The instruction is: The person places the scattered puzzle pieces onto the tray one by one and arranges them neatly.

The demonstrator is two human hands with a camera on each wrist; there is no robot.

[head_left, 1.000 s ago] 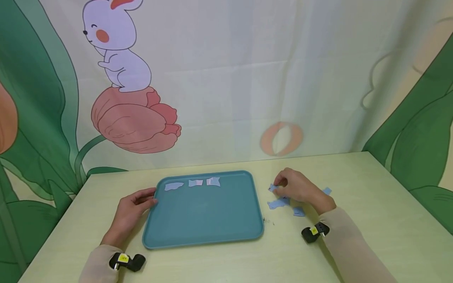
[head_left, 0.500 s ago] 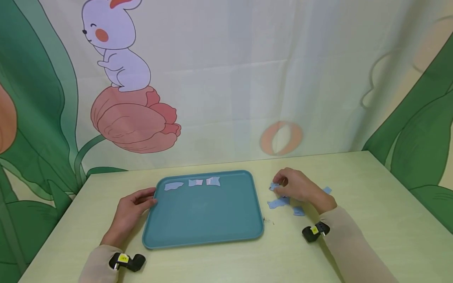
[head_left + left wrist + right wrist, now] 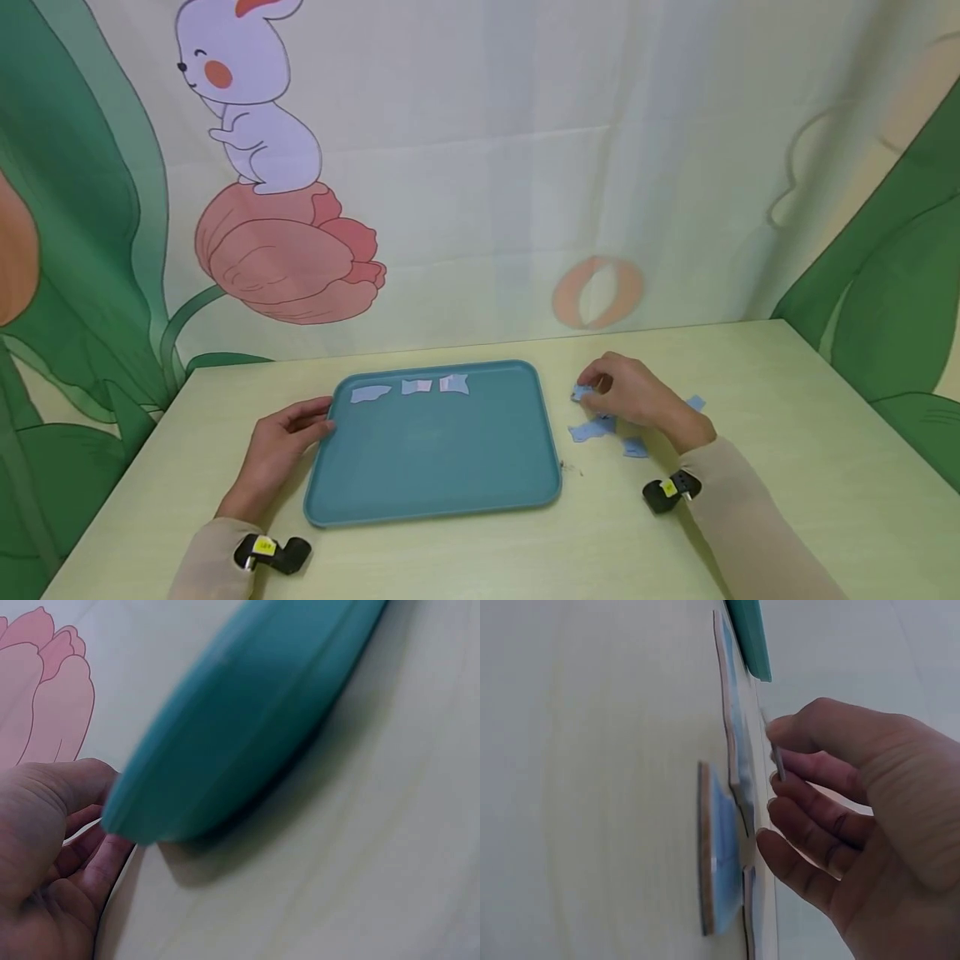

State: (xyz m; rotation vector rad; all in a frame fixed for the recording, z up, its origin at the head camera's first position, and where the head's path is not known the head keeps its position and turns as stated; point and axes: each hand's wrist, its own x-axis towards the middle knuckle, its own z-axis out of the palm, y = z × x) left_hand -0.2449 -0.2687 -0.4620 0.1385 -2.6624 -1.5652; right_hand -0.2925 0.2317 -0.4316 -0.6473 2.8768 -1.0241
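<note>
In the head view my left hand holds the left rim of a teal tray; the left wrist view shows the thumb above the tray's edge and fingers below it. Along the tray's far side lie a pale puzzle piece, another piece and a third piece, set apart. To the right of the tray, my right hand pinches a small blue puzzle piece between thumb and fingertips. In the right wrist view that piece shows edge-on, just above the table.
Loose blue pieces lie around my right hand: a long piece, a smaller piece and one behind the wrist. Dark specks mark the table beside the tray. A printed curtain hangs along the table's back edge.
Hardly anything differs. The piece in my right hand has turned slightly and shifted a little; the left hand and tray stay put.
</note>
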